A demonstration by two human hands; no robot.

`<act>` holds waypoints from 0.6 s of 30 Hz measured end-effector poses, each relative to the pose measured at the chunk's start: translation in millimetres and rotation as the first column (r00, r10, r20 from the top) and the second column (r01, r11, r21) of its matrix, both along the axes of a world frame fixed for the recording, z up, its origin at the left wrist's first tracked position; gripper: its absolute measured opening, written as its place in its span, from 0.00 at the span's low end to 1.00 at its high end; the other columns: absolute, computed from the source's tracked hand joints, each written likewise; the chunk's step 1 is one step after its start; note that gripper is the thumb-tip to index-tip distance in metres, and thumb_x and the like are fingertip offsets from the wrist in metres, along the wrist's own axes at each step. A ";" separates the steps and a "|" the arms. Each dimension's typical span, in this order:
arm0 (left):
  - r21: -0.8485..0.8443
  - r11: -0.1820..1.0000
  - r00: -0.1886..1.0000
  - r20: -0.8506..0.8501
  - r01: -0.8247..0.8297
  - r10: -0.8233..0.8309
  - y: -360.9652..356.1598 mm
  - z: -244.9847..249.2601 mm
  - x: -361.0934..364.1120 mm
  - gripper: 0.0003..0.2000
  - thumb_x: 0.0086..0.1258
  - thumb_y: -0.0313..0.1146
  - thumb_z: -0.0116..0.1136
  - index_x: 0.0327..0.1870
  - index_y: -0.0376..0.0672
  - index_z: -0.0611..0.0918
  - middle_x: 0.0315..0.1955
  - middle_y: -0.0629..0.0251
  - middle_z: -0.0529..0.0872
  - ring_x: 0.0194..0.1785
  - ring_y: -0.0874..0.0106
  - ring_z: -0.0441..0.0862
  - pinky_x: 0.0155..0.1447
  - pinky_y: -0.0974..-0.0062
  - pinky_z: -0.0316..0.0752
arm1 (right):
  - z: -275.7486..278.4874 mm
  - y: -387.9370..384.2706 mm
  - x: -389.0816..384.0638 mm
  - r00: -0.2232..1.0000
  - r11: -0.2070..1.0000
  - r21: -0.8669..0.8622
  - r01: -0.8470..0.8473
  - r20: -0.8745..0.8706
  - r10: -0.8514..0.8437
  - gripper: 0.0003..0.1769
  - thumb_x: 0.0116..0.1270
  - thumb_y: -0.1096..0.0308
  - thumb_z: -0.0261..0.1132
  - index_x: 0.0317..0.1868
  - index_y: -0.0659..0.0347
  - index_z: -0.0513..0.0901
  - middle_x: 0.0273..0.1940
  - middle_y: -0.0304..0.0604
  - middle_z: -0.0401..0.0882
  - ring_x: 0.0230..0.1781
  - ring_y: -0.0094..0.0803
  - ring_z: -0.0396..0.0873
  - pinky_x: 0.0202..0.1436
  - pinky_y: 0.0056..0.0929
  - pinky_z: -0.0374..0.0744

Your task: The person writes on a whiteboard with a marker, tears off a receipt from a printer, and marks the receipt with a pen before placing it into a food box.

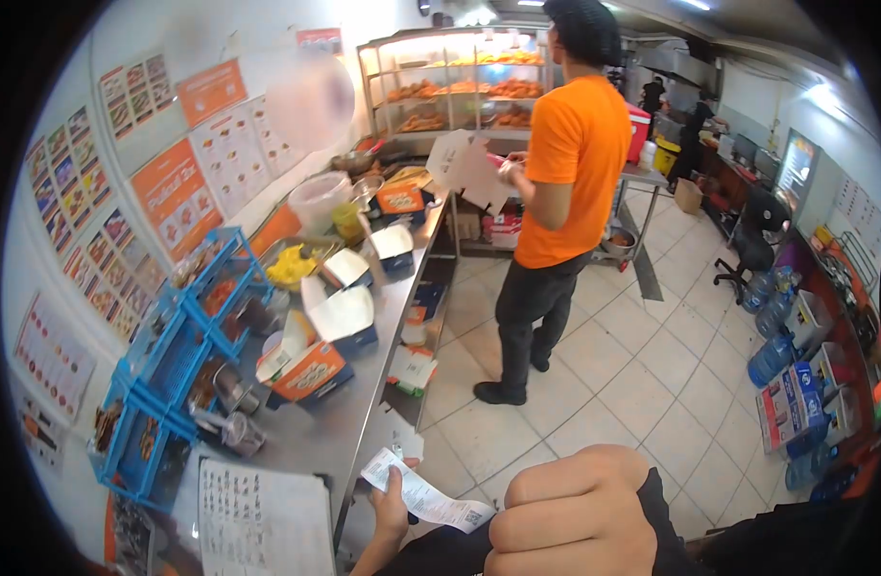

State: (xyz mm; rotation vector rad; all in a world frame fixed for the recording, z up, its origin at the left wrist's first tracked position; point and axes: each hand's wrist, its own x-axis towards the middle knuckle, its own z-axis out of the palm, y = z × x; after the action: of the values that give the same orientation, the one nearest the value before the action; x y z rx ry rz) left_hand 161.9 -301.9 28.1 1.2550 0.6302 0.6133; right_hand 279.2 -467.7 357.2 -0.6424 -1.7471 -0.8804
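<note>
My left hand [391, 504] pinches a long white printed receipt [429, 501] beside the counter's front edge. The strip curves away to the right, with a square code near its far end. Close to the camera, my right hand [575, 514] is closed in a fist, knuckles up; whatever its fingers may hold is hidden. A sheet of handwritten notes [263, 518] lies on the counter left of my left hand. Farther along stand an orange-and-blue food box [306, 370] and an open box with a white inside [343, 312].
A steel counter [378, 355] carries blue racks [167, 360], more open boxes [392, 242] and tubs. Ahead, a person in an orange shirt [580, 173] holds a flat carton [464, 171] near a lit food cabinet [460, 82]. Water bottles [772, 360] line the right side.
</note>
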 end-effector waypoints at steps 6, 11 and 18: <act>-0.071 0.988 0.990 0.040 0.137 -0.135 -17.1 22.5 78.8 0.14 0.77 0.36 0.38 0.48 0.37 0.76 0.42 0.62 0.83 0.36 0.79 0.75 0.42 0.80 0.71 | 2.9 -7.8 41.8 0.991 0.989 0.086 0.123 -0.061 -0.118 0.21 0.53 0.75 0.70 0.14 0.57 0.64 0.16 0.34 0.62 0.13 0.22 0.60 0.15 0.21 0.54; -0.036 0.952 0.953 0.037 0.303 -0.301 -14.3 14.2 136.3 0.14 0.76 0.35 0.39 0.49 0.36 0.76 0.43 0.60 0.83 0.36 0.78 0.75 0.42 0.78 0.71 | 4.0 -16.9 84.8 0.969 0.969 0.022 0.244 -0.035 -0.244 0.21 0.51 0.76 0.71 0.14 0.58 0.64 0.15 0.34 0.62 0.12 0.21 0.61 0.14 0.20 0.54; -0.167 0.815 0.832 0.104 0.554 -0.545 1.1 6.1 230.9 0.16 0.70 0.30 0.37 0.51 0.33 0.76 0.46 0.58 0.83 0.42 0.73 0.77 0.49 0.75 0.71 | 0.7 1.6 151.8 0.920 0.922 0.060 0.384 -0.115 -0.375 0.21 0.50 0.76 0.71 0.14 0.58 0.65 0.15 0.34 0.63 0.12 0.22 0.61 0.14 0.20 0.54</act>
State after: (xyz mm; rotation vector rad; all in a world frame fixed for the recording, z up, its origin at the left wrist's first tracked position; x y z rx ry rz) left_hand 392.7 -300.8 34.2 1.1618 0.2455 0.0933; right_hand 431.0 -466.1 357.9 -0.9766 -1.5097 -1.1572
